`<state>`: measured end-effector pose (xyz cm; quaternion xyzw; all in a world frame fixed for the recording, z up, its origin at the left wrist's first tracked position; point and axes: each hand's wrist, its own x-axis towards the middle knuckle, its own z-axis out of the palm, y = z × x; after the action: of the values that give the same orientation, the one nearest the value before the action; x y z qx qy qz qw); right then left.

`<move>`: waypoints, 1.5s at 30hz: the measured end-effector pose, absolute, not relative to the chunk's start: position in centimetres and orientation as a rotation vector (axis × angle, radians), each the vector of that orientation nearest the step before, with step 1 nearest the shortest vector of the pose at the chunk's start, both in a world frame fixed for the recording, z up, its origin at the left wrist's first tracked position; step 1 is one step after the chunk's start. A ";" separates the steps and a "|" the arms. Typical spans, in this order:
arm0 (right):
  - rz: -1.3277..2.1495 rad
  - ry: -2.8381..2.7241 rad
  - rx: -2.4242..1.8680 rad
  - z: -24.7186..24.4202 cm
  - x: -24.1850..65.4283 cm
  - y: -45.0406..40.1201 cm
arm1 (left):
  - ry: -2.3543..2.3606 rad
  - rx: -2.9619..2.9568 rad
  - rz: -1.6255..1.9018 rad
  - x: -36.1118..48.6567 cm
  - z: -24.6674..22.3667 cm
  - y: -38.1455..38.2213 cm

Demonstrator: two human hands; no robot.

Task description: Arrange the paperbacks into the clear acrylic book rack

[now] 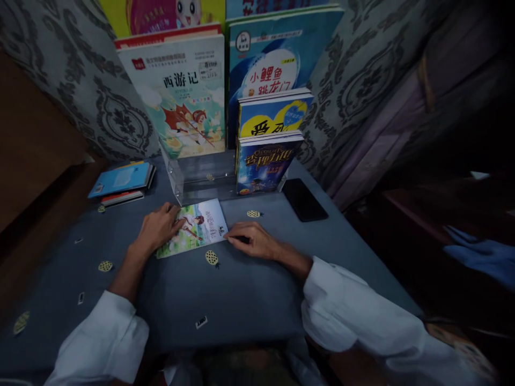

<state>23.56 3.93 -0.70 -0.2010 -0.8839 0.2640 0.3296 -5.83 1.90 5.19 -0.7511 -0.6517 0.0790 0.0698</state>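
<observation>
A thin picture book lies sideways on the grey tablecloth, with a child on a green meadow on its cover. My left hand holds its left end, fingers at the upper edge and thumb over the cover. At the book's lower right corner, the thumb and index finger of my right hand are pinched together on the edge. Just behind the book stands a clear acrylic book stand. It carries a white and green storybook on the left and a dark blue book in front on the right.
A black phone lies right of the stand. Several books are piled at the left. Behind the front books stand a teal book and a yellow-and-blue one. Patterned curtain hangs behind the table.
</observation>
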 end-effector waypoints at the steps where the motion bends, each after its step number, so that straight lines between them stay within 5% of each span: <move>1: 0.661 -2.323 -0.523 -0.7 23.6 4.0 | -1.983 -2.257 0.284 -5.8 5.5 1.8; 7: 0.461 -2.371 -0.516 -0.8 23.9 4.7 | -2.135 -2.371 0.396 -5.6 6.1 1.1; 21: 0.540 -2.361 -0.805 -1.9 24.0 6.4 | -2.704 -2.541 -0.358 -3.3 5.0 0.5; 28: 0.607 -2.399 -0.880 -2.2 23.4 7.1 | -2.632 -2.495 -0.459 -3.2 3.3 1.1; 38: 0.538 -2.458 -0.856 -2.7 23.3 7.0 | -2.240 -2.261 0.010 -2.1 3.1 0.8; 45: 0.548 -2.416 -0.855 -2.9 23.4 7.3 | -1.932 -2.311 -0.205 -2.3 1.7 1.4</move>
<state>23.45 7.26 -2.92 -0.3153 -0.8907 0.2021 0.2576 -2.29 1.43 1.66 -0.7640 -0.6387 -0.0679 0.0609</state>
